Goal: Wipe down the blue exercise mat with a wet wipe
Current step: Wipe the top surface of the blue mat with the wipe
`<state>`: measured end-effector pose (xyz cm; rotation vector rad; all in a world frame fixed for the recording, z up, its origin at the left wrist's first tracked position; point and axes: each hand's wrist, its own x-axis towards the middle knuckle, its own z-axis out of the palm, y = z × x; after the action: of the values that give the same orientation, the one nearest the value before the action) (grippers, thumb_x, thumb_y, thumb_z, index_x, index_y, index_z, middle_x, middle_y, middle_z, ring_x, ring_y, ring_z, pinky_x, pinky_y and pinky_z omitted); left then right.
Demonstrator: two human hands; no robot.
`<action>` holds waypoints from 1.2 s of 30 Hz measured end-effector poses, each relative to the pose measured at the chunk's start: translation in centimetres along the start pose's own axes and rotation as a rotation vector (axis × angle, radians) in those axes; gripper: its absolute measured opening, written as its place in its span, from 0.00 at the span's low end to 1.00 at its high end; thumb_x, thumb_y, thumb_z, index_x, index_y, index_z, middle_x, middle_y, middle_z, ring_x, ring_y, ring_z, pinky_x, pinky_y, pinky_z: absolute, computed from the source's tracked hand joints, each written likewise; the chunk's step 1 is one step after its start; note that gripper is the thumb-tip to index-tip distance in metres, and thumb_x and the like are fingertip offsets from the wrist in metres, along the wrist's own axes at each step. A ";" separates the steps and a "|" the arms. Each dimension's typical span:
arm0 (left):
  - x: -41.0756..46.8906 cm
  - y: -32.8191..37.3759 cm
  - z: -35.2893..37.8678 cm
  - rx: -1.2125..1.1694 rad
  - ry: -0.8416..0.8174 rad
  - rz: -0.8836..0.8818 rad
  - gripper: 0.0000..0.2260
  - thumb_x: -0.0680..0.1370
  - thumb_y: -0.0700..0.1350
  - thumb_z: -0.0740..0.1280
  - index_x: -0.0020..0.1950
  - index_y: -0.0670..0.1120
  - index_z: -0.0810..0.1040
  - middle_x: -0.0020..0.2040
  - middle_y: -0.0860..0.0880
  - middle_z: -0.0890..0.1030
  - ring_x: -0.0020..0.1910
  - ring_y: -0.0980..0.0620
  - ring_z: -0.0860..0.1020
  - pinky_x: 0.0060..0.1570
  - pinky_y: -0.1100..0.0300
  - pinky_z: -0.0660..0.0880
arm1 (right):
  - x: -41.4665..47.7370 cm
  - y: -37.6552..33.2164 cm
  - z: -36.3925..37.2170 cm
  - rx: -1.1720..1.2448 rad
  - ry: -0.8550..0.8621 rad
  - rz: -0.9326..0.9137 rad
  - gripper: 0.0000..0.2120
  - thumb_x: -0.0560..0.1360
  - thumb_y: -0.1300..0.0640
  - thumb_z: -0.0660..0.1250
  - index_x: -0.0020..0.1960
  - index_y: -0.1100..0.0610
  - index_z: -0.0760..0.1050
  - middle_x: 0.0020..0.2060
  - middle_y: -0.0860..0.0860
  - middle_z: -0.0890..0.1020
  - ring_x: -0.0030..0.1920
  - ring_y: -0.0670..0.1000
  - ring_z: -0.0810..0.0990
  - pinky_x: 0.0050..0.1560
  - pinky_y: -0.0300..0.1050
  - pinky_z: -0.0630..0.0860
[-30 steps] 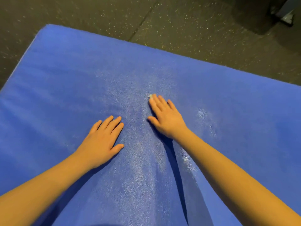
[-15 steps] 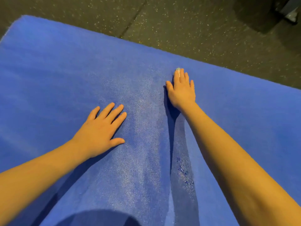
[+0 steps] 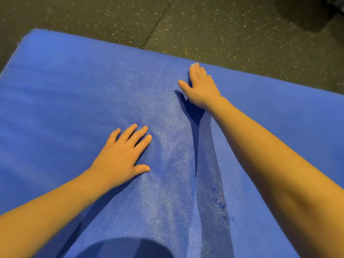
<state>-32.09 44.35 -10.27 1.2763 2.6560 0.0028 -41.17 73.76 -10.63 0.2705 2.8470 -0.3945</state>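
R hand [image 3: 202, 88] presses wipe [image 3: 194, 64] near mat [image 3: 74, 90] edge.

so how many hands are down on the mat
2. The left hand lies flat near the middle of the blue exercise mat; the right hand presses near its far edge, a pale bit of wet wipe peeking out ahead of it.

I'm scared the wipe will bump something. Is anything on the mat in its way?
Nothing visible. The right hand presses the wipe onto the mat near its far edge; the left hand rests aside.
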 end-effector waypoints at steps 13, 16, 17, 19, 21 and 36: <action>0.2 0.9 -0.5 0.048 0.016 -0.025 0.40 0.58 0.62 0.78 0.63 0.40 0.78 0.65 0.40 0.77 0.62 0.36 0.76 0.51 0.34 0.74 | -1.0 4.8 -0.3 -0.064 0.117 0.162 0.31 0.82 0.43 0.50 0.77 0.62 0.52 0.77 0.56 0.52 0.76 0.57 0.53 0.74 0.58 0.52; 0.2 1.0 -0.5 0.050 0.015 -0.028 0.40 0.58 0.62 0.79 0.63 0.40 0.78 0.65 0.40 0.77 0.62 0.36 0.76 0.51 0.34 0.75 | -1.6 4.8 -0.4 0.046 0.106 0.298 0.32 0.82 0.42 0.49 0.77 0.62 0.50 0.78 0.56 0.50 0.77 0.56 0.50 0.75 0.56 0.49; 0.2 1.0 -0.5 0.049 0.012 -0.029 0.40 0.58 0.62 0.79 0.63 0.40 0.78 0.65 0.40 0.77 0.62 0.36 0.76 0.51 0.34 0.75 | -1.9 4.2 0.0 0.054 0.113 0.222 0.33 0.81 0.41 0.51 0.77 0.63 0.51 0.78 0.56 0.51 0.77 0.56 0.51 0.75 0.55 0.50; 0.2 1.0 -0.6 0.050 0.003 -0.032 0.41 0.58 0.62 0.79 0.63 0.40 0.78 0.65 0.40 0.77 0.62 0.35 0.76 0.50 0.34 0.75 | -3.1 4.0 1.0 0.006 0.098 0.068 0.35 0.81 0.41 0.53 0.78 0.62 0.49 0.78 0.55 0.50 0.77 0.56 0.50 0.75 0.55 0.50; 0.2 1.1 -0.7 0.048 -0.006 -0.033 0.40 0.58 0.62 0.79 0.63 0.40 0.78 0.65 0.40 0.77 0.62 0.35 0.76 0.50 0.34 0.75 | -3.8 5.9 0.7 -0.061 0.121 0.045 0.34 0.81 0.43 0.53 0.78 0.61 0.49 0.78 0.55 0.51 0.77 0.57 0.52 0.75 0.56 0.52; -0.1 1.3 -0.5 0.019 -0.034 -0.058 0.41 0.61 0.59 0.79 0.67 0.39 0.74 0.68 0.40 0.73 0.66 0.35 0.73 0.54 0.35 0.73 | -9.1 5.0 1.8 0.092 0.155 0.171 0.34 0.82 0.46 0.55 0.78 0.63 0.47 0.78 0.57 0.50 0.77 0.57 0.49 0.75 0.52 0.50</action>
<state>-31.10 45.09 -9.63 1.1937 2.6696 -0.0524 -31.02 76.61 -11.04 0.5823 2.9289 -0.4884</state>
